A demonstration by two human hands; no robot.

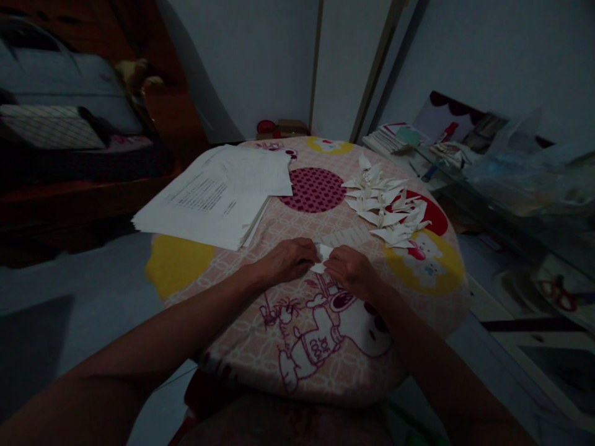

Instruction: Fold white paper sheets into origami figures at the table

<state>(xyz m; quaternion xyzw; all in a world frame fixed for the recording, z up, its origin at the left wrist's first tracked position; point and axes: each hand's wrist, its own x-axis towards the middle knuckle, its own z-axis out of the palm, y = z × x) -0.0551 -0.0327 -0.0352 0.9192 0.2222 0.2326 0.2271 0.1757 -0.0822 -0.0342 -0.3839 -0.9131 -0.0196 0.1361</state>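
Between my two hands, over the middle of the round table, is a small folded piece of white paper [321, 257]. My left hand [292, 259] pinches its left side, and my right hand [349, 267] grips its right side with curled fingers. Just beyond my hands lies a flat strip of printed paper [346, 238]. Several folded white paper cranes [388, 207] lie in a cluster on the right of the table. To the left sits a thick stack of printed sheets [218, 192], its top sheets skewed.
A patterned pink cloth [260, 310] covers the table. At the right, a glass-topped stand [488, 223] holds papers and a plastic bag [515, 167]. A wooden bench [171, 124] with bags stands at the left. Small boxes [290, 127] sit behind the table.
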